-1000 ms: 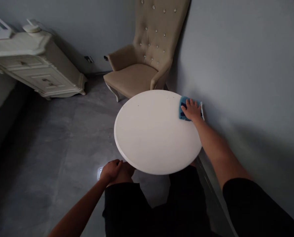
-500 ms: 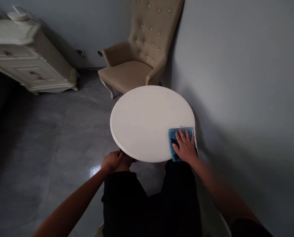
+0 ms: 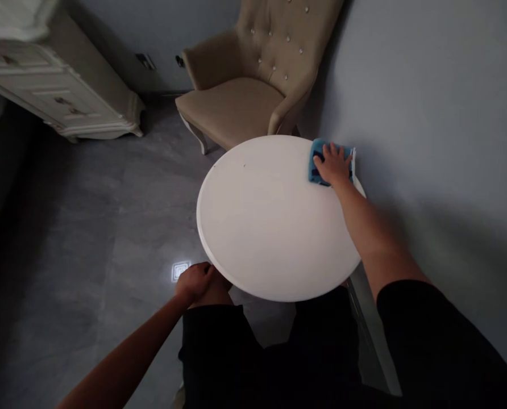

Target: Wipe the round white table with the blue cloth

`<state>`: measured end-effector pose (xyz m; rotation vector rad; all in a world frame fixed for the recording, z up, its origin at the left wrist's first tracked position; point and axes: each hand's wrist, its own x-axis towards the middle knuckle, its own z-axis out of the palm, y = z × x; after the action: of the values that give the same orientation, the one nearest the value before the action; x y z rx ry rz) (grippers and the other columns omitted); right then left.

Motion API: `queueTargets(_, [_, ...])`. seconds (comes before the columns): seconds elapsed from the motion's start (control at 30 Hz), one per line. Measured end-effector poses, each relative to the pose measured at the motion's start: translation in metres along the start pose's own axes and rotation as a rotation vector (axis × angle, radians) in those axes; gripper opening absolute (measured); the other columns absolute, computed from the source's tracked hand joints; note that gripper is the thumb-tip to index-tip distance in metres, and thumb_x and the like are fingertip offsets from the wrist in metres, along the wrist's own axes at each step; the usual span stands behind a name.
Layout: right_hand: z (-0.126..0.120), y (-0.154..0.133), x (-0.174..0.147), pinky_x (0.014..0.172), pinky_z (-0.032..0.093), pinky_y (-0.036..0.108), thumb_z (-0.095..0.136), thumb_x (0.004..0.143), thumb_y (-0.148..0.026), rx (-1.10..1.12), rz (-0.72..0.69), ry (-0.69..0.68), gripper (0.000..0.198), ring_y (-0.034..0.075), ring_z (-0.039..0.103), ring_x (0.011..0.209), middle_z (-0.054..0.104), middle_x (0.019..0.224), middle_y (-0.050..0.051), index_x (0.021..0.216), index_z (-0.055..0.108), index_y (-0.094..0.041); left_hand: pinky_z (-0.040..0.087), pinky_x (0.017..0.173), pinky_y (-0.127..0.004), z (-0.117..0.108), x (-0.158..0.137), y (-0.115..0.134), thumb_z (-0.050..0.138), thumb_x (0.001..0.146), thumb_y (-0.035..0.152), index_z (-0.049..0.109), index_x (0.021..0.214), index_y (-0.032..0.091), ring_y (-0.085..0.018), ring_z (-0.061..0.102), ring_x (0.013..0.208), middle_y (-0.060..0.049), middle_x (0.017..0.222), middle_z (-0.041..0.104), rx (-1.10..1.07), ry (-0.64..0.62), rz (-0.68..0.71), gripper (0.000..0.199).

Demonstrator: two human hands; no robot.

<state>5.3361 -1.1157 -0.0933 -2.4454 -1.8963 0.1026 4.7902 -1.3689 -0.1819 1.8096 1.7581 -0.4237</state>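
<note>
My right hand [image 3: 334,163] lies flat on a folded blue cloth [image 3: 316,170], fingers spread. The cloth has dark markings and a white edge strip, and it rests on the far right part of a white round table [image 3: 274,227], at the rim. Two tiny dark specks show on the far left of the tabletop. My left hand [image 3: 196,281] is closed beside my left knee, just off the near left rim. Its fingertips are turned away, so whatever they hold, if anything, is hidden.
A tan buttoned armchair [image 3: 236,108] stands right behind the table. The grey wall [image 3: 441,113] runs close along the right. At the back left is a cream cabinet [image 3: 95,94]. A bright square floor drain [image 3: 180,271] shows on the grey tiled floor [image 3: 146,199].
My right hand has slid the cloth from the near right of the table to its far right rim. Some specks there are out of sight. The view has tipped down; my left hand stays by the knee.
</note>
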Motion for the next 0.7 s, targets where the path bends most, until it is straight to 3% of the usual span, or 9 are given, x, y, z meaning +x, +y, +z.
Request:
queueTargets(0.13, [0.006, -0.004, 0.044, 0.133, 0.020, 0.085, 0.026, 0.117, -0.062, 0.032, 0.049, 0.008, 0.082, 0.052, 0.028, 0.170, 0.029, 0.189, 0.020, 0.182, 0.034, -0.014, 0.056, 0.094, -0.042, -0.002, 0.002, -0.001, 0.029, 0.111, 0.060, 0.087, 0.115, 0.023, -0.037, 0.077, 0.119, -0.016, 0.130, 0.084, 0.006, 0.008, -0.009, 0.070])
queueTargets(0.2, [0.006, -0.004, 0.041, 0.133, 0.019, 0.085, 0.025, 0.117, -0.063, 0.043, 0.040, 0.010, 0.083, 0.053, 0.028, 0.170, 0.028, 0.189, 0.020, 0.182, 0.034, -0.013, 0.056, 0.094, -0.043, -0.003, 0.002, 0.002, 0.029, 0.111, 0.060, 0.087, 0.118, 0.023, -0.038, 0.077, 0.120, -0.016, 0.131, 0.083, 0.005, -0.001, -0.018, 0.070])
queueTargets(0.3, [0.000, -0.005, 0.007, 0.136, 0.015, 0.083, 0.028, 0.117, -0.061, 0.048, 0.016, -0.010, 0.082, 0.051, 0.021, 0.174, 0.023, 0.191, 0.019, 0.183, 0.032, -0.013, 0.056, 0.093, -0.043, -0.005, -0.003, 0.009, 0.028, 0.111, 0.062, 0.087, 0.120, 0.022, -0.038, 0.077, 0.120, -0.017, 0.130, 0.084, 0.006, 0.002, -0.024, 0.072])
queueTargets(0.47, [-0.007, -0.005, -0.112, 0.138, 0.014, 0.080, 0.029, 0.117, -0.058, 0.016, -0.050, -0.046, 0.080, 0.049, 0.015, 0.176, 0.018, 0.193, 0.016, 0.183, 0.032, -0.013, 0.057, 0.095, -0.042, 0.001, -0.016, 0.019, 0.028, 0.112, 0.060, 0.087, 0.121, 0.021, -0.037, 0.077, 0.120, -0.018, 0.129, 0.084, 0.047, 0.054, -0.005, 0.071])
queueTargets(0.7, [0.017, -0.013, -0.351, 0.139, 0.017, 0.079, 0.038, 0.116, -0.055, -0.035, -0.246, 0.016, 0.075, 0.049, 0.019, 0.176, 0.028, 0.190, 0.017, 0.179, 0.043, -0.014, 0.058, 0.096, -0.044, 0.014, -0.024, 0.015, 0.032, 0.112, 0.052, 0.087, 0.114, 0.019, -0.039, 0.078, 0.120, -0.021, 0.129, 0.083, 0.063, 0.103, 0.004, 0.064])
